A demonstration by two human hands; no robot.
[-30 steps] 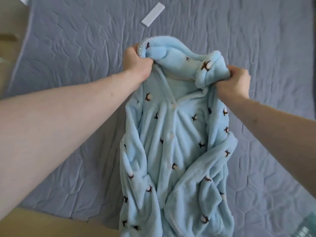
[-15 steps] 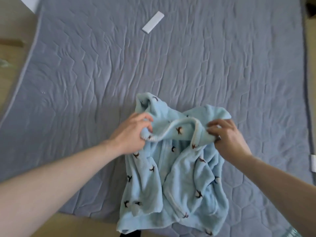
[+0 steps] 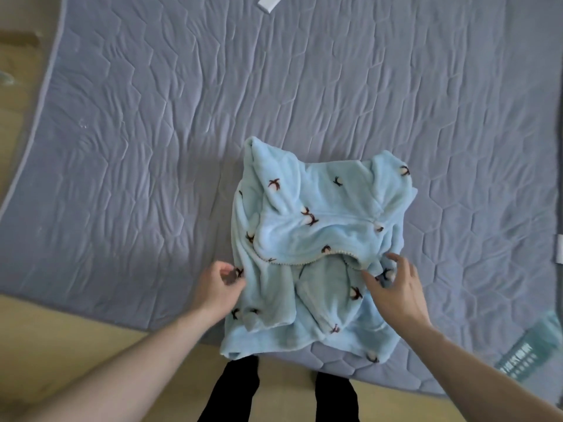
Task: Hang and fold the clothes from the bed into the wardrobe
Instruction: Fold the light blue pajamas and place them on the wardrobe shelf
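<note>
Bed (image 3: 304, 86) with grey quilted cover fills most of the view. Robe (image 3: 320, 254), pale blue fleece with small dark motifs, lies bunched and folded over itself at the near edge of the bed, middle; its hem hangs slightly over that edge.

Step in hand, judged: folding the robe on the bed; wardrobe not in view. Next move likely calls for flattening the lumpy layers and another fold before carrying it off.

Left hand (image 3: 217, 287) is at the robe's left edge, fingers curled, seeming to pinch the fleece. Right hand (image 3: 393, 290) is over the robe's right part, fingers spread, tips touching the fabric.

White strip (image 3: 269, 2) sits at the far edge of the bed. Teal item (image 3: 524, 351) at the right edge carries print, too blurred to read. No other writing or brand visible.
</note>
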